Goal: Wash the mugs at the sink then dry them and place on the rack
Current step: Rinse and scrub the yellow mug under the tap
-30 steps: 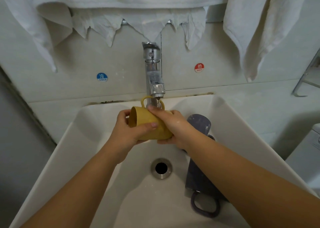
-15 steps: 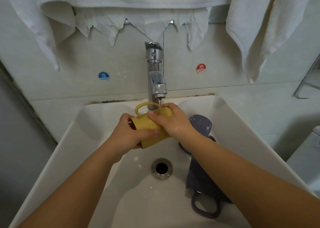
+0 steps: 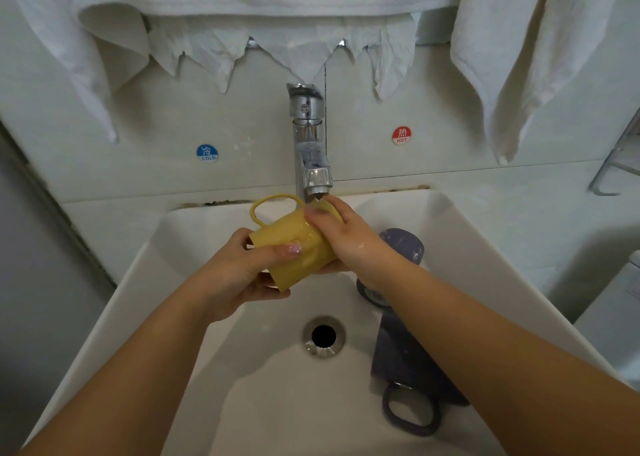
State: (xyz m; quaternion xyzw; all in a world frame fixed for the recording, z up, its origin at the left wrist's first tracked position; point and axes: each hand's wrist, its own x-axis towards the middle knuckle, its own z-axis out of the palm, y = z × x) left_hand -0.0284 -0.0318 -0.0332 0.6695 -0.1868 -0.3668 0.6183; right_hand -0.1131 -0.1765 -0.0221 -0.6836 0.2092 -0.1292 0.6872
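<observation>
1. My left hand (image 3: 239,275) is curled round the near end of the yellow mug (image 3: 294,244): thumb across the top of the wall, fingers (image 3: 273,291) under it. It carries the mug.
2. My right hand (image 3: 346,237) is wrapped over the far end by the rim, fingertips right under the tap (image 3: 313,175) spout. How far they reach into the mouth I can't tell, they are blurred.
3. The yellow mug is held on its side over the far part of the sink (image 3: 450,234), tilted, with the handle sticking up on the far left, free of both hands. Little water shows at the spout; the flow is hard to judge.
4. Handling: it looks a stiff, hard-walled, light mug, wet and glossy, so likely slippery. It probably chips if dropped on the basin. A two-hand wrap on the body is safest while washing; hook the handle loop for carrying.
5. Two grey mugs wait on the right side of the sink: one far (image 3: 403,248), partly behind my right forearm, one near (image 3: 408,403) lying with its handle towards me. Same judgement: rigid, wet, take by the handle or round the body.
6. White towels (image 3: 502,57) hang on the wall above, soft and handy for drying. A wire rack (image 3: 620,165) edge shows far right.
7. Stage: washing the first mug; drying and racking not yet done.
</observation>
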